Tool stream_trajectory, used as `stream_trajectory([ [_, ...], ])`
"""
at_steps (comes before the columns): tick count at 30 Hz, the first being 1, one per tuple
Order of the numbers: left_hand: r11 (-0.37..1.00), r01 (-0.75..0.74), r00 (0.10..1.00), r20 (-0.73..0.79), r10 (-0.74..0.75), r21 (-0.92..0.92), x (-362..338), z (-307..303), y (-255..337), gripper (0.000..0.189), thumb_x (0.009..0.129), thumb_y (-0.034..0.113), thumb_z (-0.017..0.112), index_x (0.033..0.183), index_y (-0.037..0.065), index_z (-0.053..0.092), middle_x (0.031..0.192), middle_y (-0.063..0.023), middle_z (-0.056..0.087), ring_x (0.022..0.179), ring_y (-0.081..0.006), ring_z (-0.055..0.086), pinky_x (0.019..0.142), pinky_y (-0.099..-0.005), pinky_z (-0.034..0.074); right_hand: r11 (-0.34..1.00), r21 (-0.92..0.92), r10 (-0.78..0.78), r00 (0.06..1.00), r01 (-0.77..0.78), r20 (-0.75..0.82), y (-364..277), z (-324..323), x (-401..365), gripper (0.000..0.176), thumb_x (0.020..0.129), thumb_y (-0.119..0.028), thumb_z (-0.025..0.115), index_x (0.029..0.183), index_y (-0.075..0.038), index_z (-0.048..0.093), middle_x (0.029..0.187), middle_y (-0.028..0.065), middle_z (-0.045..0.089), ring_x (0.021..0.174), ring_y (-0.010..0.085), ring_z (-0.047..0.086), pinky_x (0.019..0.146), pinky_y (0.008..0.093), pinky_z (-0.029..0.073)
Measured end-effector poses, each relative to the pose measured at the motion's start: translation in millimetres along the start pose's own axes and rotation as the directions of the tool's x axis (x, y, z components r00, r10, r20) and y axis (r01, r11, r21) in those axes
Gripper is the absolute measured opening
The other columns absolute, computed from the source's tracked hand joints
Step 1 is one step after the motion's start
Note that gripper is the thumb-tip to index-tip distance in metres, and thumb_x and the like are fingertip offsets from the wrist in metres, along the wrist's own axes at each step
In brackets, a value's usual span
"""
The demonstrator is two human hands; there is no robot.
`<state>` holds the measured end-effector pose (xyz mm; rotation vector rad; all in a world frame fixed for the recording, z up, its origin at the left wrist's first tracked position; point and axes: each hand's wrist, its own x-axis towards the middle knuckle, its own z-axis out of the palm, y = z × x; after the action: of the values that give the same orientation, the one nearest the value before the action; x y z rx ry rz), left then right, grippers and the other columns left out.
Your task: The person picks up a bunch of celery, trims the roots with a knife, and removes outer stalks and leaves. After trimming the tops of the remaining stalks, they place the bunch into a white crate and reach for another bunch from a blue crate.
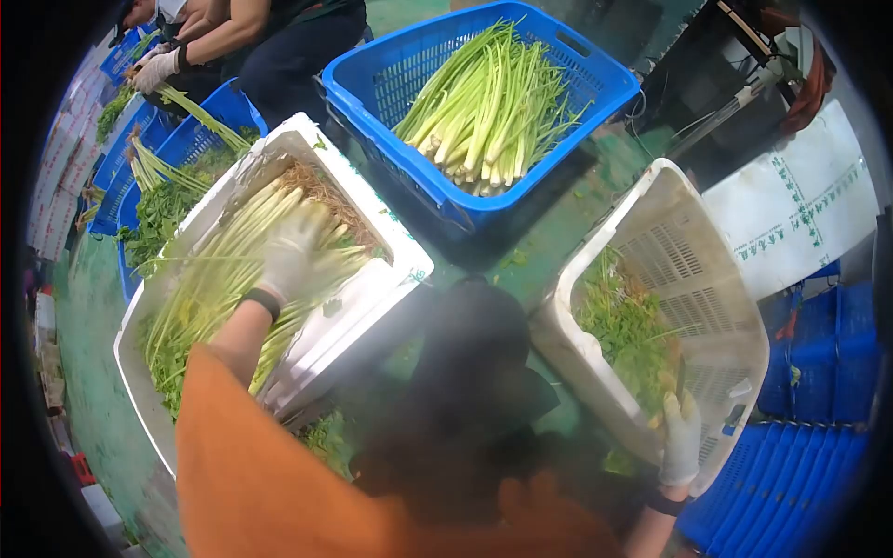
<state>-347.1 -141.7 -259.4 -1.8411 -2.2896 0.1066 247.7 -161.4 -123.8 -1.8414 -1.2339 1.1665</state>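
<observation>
My left hand (290, 256), in a pale glove blurred by motion, is over the long green stalks (219, 279) in the white foam box (358, 321). Its fingers are too smeared to read. Brown roots (326, 191) show at the box's upper end. On the right, my right hand (681, 437), also gloved, is at the lower end of the white plastic basket (735, 335). Its fingers are bent around something small and yellowish that I cannot make out. Loose green leaves (633, 339) lie in that basket.
A blue basket (372, 79) with a bundle of trimmed stalks (493, 102) stands ahead. At the upper left, a person (242, 33) in gloves handles stalks by blue baskets (191, 139). Stacked blue crates (791, 484) and a white printed sheet (800, 200) are at the right.
</observation>
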Motion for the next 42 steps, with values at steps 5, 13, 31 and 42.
stream_trajectory([
  [5,0.993,0.028,0.893,0.449,0.026,-0.114,-15.7,17.8,22.4,0.039,0.093,0.027,0.053,0.126,0.007,0.051,0.112,-0.0215,0.065,0.091,-0.0341,0.068,0.075,-0.0452,0.054,0.999,-0.008,0.042,0.998,-0.042,0.039,-2.2,12.6,3.5,0.032,0.102,-0.018,0.051,0.129,-0.004,0.058,0.060,-0.0065,0.054,0.044,-0.0003,0.036,0.041,0.0157,0.025],
  [13,0.721,-0.035,0.831,0.380,0.406,-0.692,-49.2,70.7,-29.6,0.020,0.090,0.011,0.048,0.091,-0.003,0.064,0.089,-0.0254,0.067,0.087,-0.0384,0.066,0.076,-0.0435,0.051,0.999,0.043,0.014,1.000,-0.015,0.028,3.1,23.0,5.5,0.031,0.101,-0.018,0.051,0.128,-0.005,0.059,0.061,-0.0060,0.055,0.044,-0.0007,0.034,0.041,0.0162,0.024],
  [31,0.625,0.511,0.758,0.653,-0.004,-0.590,19.6,-164.2,-47.2,0.047,0.082,0.016,0.078,0.120,-0.002,0.057,0.072,-0.0031,0.062,0.059,-0.0117,0.061,0.052,-0.0244,0.048,0.999,0.040,-0.026,0.998,0.023,0.058,-16.8,-15.5,25.1,0.031,0.100,-0.016,0.052,0.127,-0.003,0.059,0.067,-0.0051,0.056,0.050,0.0000,0.038,0.044,0.0163,0.026],
  [42,0.343,-0.074,0.977,0.002,0.215,-0.937,88.9,-354.5,80.9,0.028,0.096,0.028,0.064,0.111,0.004,0.062,0.069,0.0008,0.058,0.056,-0.0062,0.052,0.053,-0.0201,0.042,0.947,0.233,-0.174,0.962,0.222,-0.212,-17.1,-42.0,40.0,0.020,0.092,-0.026,0.067,0.093,-0.006,0.063,0.070,-0.0079,0.053,0.055,-0.0006,0.038,0.048,0.0191,0.029],
])
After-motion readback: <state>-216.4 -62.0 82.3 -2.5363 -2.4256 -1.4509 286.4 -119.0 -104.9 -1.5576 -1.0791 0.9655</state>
